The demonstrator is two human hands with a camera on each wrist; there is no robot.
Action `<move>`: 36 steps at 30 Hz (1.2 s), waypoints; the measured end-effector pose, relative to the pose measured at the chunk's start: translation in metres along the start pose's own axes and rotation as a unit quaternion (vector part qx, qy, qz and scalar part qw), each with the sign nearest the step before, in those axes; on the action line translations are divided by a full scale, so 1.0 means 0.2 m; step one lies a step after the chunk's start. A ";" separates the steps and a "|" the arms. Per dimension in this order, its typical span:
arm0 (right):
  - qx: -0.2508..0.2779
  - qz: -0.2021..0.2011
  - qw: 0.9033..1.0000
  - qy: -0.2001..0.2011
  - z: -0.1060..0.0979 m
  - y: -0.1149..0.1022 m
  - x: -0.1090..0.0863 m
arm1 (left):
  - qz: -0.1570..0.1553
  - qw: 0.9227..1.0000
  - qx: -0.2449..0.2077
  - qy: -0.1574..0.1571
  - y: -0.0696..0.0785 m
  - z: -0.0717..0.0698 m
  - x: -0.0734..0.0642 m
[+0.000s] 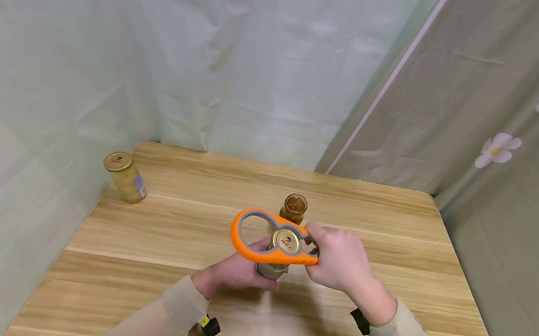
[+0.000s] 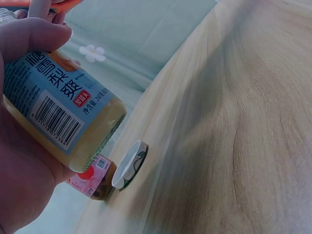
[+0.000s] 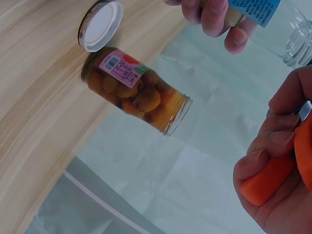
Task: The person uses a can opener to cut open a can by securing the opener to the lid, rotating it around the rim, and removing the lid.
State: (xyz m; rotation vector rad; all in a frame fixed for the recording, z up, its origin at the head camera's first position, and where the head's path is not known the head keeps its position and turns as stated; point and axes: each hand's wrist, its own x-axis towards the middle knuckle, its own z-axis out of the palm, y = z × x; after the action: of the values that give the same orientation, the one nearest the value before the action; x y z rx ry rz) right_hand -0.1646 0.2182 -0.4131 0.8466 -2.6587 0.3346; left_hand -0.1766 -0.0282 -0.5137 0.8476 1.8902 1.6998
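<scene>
My left hand (image 1: pixel 241 271) holds a glass jar (image 2: pixel 63 107) with a blue label and barcode, its fingers wrapped round the body. In the left wrist view the jar is tilted and held above the table. Its gold lid (image 1: pixel 287 241) sits in the middle opening of an orange jar opener (image 1: pixel 261 256) with grey inner edges. The right hand (image 1: pixel 343 258) grips the opener's handles at the right end. Just behind stands an uncovered jar (image 3: pixel 134 95) of brown fruit with a pink label. A loose lid (image 3: pixel 102 25), white inside, is beside that jar's base.
A second gold-lidded jar (image 1: pixel 127 178) of pale fruit stands at the table's far left. The wooden table (image 1: pixel 183 224) is bordered by hanging pale curtains (image 1: pixel 269 79) at the back and sides.
</scene>
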 end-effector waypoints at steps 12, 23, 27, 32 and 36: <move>0.029 0.018 0.999 -0.002 0.00 0.00 0.00 | 0.019 0.999 0.028 0.003 -0.01 0.00 0.00; 0.044 0.041 0.998 -0.011 -0.02 0.03 -0.01 | 0.069 0.998 0.004 -0.001 -0.03 -0.01 0.02; 0.040 0.050 0.998 -0.011 -0.03 0.04 -0.01 | 0.073 0.997 -0.001 0.001 -0.03 -0.02 0.01; 0.040 0.057 0.997 -0.013 -0.04 0.04 -0.02 | 0.058 0.998 0.009 0.007 -0.02 -0.03 0.00; 0.042 0.063 0.997 -0.014 -0.04 0.05 -0.03 | 0.048 0.999 0.015 0.017 -0.03 -0.04 -0.01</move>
State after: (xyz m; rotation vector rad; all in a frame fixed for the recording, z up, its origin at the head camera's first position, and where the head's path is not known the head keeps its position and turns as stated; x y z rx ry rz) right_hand -0.1644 0.2312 -0.4100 0.7150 -2.7469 0.4711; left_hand -0.1817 -0.0351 -0.5181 0.9401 1.9293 1.7565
